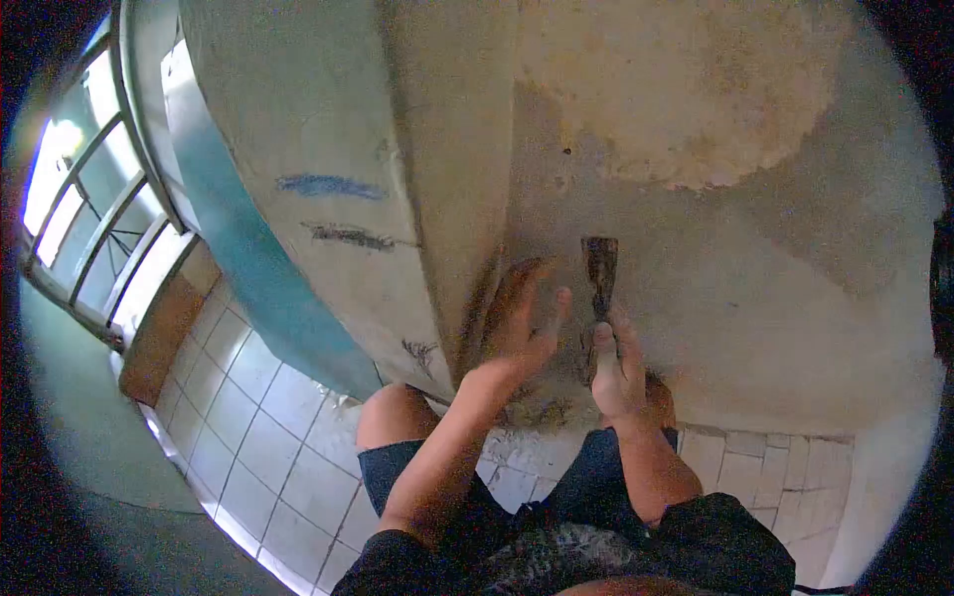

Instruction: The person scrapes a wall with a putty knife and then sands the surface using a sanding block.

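Near the centre of the frame, the left hand is hovering by the wall corner, fingers spread and empty, perhaps steadying the person. Right of it, the right hand's fingers are gripping the scraper low, seemingly leaving its blade free towards the wall. Palm and shadow are hiding its handle.

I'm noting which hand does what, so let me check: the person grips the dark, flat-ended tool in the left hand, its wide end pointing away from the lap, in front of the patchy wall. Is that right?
Not quite: the head view shows the right hand gripping the dark, flat-ended tool. The rest stands.
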`<state>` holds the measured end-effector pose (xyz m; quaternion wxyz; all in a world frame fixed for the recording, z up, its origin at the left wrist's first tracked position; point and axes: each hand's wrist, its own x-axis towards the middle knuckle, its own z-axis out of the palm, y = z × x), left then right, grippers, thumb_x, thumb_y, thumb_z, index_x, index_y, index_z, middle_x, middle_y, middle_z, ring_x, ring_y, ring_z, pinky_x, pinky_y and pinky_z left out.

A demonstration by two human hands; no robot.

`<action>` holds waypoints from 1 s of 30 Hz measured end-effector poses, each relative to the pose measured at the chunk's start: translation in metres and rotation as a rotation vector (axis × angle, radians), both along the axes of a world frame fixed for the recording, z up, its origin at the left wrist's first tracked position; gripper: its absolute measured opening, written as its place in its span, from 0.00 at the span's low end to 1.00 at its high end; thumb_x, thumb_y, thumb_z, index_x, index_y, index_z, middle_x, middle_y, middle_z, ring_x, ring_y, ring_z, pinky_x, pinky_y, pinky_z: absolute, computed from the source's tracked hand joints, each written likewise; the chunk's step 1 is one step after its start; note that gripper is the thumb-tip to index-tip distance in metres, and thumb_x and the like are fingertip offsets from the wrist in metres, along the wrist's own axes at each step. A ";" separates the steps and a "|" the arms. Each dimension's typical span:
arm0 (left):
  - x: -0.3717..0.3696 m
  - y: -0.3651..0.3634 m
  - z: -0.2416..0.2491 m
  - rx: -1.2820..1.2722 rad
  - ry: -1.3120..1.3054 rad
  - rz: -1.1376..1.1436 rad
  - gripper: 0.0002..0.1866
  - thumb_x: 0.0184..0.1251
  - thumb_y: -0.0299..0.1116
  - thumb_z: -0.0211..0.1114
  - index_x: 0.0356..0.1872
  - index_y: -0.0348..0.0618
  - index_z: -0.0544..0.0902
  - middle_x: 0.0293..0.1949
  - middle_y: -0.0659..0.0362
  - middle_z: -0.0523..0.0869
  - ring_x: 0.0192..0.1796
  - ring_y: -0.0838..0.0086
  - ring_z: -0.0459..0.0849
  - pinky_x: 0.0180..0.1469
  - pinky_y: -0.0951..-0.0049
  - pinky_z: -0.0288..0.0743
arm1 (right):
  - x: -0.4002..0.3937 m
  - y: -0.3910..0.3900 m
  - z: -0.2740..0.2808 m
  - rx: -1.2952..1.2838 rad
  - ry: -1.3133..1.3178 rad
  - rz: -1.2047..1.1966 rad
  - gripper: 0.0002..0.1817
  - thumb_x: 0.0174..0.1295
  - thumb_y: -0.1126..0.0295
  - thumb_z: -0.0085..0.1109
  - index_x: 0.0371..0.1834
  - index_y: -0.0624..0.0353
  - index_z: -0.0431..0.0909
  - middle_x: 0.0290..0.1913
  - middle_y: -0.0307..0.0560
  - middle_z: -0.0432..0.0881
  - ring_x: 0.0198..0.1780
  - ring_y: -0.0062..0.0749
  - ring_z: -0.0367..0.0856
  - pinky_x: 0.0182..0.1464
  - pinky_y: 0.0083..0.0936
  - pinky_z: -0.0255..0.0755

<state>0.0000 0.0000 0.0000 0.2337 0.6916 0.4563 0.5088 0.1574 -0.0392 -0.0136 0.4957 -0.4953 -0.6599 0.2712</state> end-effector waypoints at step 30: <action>0.010 -0.005 -0.037 0.163 0.358 0.208 0.34 0.61 0.40 0.58 0.67 0.37 0.60 0.67 0.40 0.58 0.70 0.44 0.54 0.69 0.49 0.48 | -0.031 0.064 0.060 0.279 -0.405 -0.471 0.22 0.70 0.56 0.44 0.60 0.58 0.67 0.30 0.40 0.77 0.27 0.22 0.73 0.27 0.22 0.69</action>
